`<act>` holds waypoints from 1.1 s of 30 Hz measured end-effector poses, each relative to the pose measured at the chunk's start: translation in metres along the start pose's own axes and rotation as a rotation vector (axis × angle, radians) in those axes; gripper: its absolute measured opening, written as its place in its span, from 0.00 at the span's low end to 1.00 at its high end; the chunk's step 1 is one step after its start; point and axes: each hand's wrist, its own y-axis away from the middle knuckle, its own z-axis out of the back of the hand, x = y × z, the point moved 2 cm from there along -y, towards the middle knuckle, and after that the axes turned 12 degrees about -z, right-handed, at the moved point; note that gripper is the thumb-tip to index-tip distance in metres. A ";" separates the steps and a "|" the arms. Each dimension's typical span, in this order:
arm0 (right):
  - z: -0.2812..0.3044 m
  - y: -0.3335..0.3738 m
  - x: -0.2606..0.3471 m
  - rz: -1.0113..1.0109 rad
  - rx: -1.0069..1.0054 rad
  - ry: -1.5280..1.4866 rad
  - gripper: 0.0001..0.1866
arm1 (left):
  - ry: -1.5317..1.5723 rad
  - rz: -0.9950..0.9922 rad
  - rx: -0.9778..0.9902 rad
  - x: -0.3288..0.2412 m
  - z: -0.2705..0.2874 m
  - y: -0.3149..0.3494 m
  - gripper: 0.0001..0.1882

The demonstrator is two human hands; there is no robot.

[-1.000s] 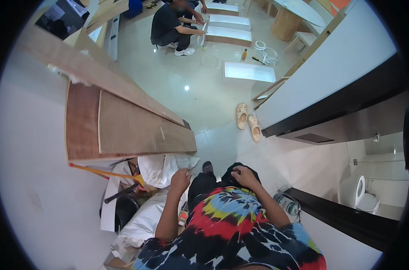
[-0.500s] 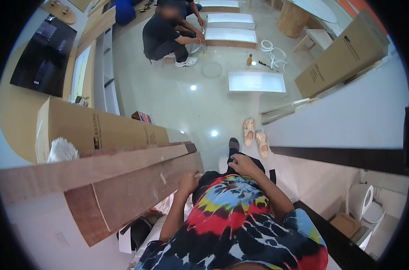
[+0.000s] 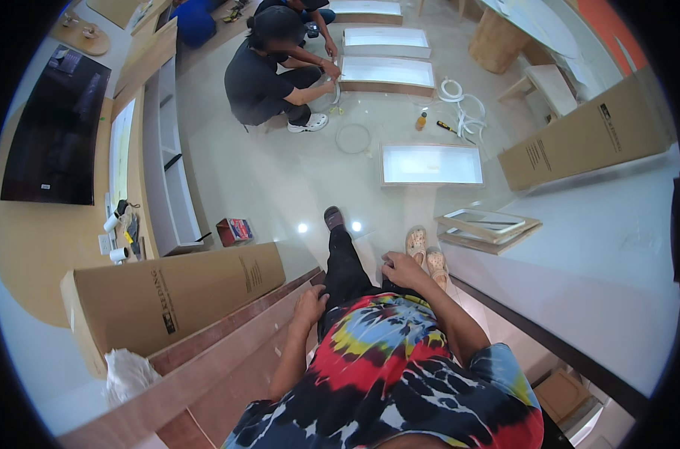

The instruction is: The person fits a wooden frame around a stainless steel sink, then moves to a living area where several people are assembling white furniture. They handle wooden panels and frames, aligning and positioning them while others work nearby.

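Observation:
My left hand hangs by my left thigh, its fingers loosely curled in, with nothing showing in them. Close to it is the end of a reddish-brown wooden board. My right hand is in front of my right hip, also with curled fingers and nothing visible in it. The palms of both hands are turned from sight. Below them is my tie-dyed shirt. One leg in black trousers reaches forward, a dark slipper on its foot.
Long cardboard boxes lie at left and lean at right. Pale clogs stand ahead. White-lined trays, a bottle and coiled white tubing lie on the floor. Two people crouch beyond; a shelf unit is at left.
I have stepped forward, past the boards on my left, and the foot in the slipper is farther out. Both hands keep nearly the same pose. The doorway with the toilet has slid back.

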 end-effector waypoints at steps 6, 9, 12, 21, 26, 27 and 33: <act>0.028 -0.059 0.054 -0.147 -0.010 0.041 0.23 | 0.014 -0.044 0.000 0.026 0.071 -0.101 0.18; 0.038 -0.103 0.063 -0.141 -0.074 -0.067 0.23 | 0.044 0.017 0.024 0.025 0.136 -0.166 0.19; 0.058 -0.138 0.082 -0.158 -0.182 -0.212 0.23 | -0.008 -0.080 -0.048 0.043 0.193 -0.238 0.19; 0.117 -0.201 0.081 -0.396 -0.314 -0.134 0.23 | -0.190 -0.494 -0.288 -0.056 0.400 -0.485 0.20; 0.099 -0.258 -0.011 -0.517 -0.490 -0.259 0.19 | -0.107 -0.434 -0.396 -0.111 0.466 -0.573 0.22; 0.098 -0.258 -0.018 -0.567 -0.463 -0.344 0.18 | -0.099 -0.408 -0.400 -0.105 0.474 -0.591 0.24; 0.078 -0.201 -0.025 -0.985 -0.348 -0.749 0.14 | -0.223 -0.225 -0.454 -0.055 0.498 -0.702 0.32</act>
